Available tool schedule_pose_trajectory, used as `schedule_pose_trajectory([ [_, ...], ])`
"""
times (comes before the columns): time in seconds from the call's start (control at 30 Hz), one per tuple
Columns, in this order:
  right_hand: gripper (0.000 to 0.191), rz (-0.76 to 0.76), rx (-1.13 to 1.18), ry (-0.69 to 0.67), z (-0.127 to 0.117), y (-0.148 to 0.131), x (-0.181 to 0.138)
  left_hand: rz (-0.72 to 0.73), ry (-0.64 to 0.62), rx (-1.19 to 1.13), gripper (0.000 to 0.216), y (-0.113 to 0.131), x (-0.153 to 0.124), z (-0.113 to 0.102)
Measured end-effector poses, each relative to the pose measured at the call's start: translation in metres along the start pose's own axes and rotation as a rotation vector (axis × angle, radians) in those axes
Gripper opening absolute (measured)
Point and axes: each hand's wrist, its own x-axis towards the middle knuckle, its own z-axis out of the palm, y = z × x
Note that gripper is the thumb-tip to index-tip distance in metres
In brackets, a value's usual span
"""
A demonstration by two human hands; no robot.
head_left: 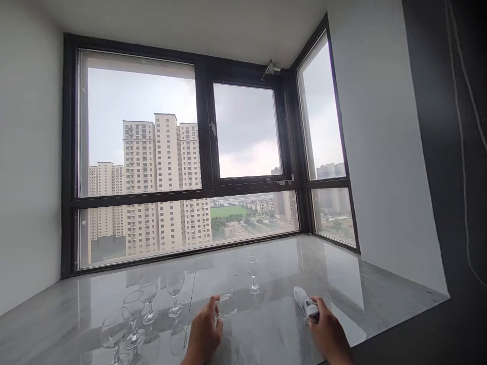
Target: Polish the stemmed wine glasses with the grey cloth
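My left hand point(205, 327) is closed around a clear stemmed glass point(228, 306). The glass's round bowl shows to the right of my fingers, while its stem is mostly hidden by the hand. In my right hand point(329, 328) is a bunched whitish-grey cloth point(303, 300), one end sticking out to the left. Between and beyond the two hands a single wine glass point(252, 267) stands upright on the glossy grey marble-look sill point(277, 324). Left of my left hand, several similar glasses point(175, 284) stand upright in a loose group.
Dark-framed windows point(133, 203) rise along the back and right of the sill, with tall buildings outside. A window handle point(212, 128) is on the middle frame. White walls point(384, 152) flank the sill, and its front edge point(403, 323) slants along the right.
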Motion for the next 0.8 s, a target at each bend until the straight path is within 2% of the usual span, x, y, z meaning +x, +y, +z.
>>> schedule_pose_trajectory([
  [0.6,0.029,0.034,0.036,-0.047,-0.0037,-0.0038,-0.0002,-0.009,-0.023,0.023,0.047,0.0014,-0.0002,-0.003],
  [0.8,0.03,0.025,0.016,-0.032,-0.0016,-0.0018,0.0002,0.003,0.003,0.01,0.047,0.0012,-0.0007,-0.0019],
])
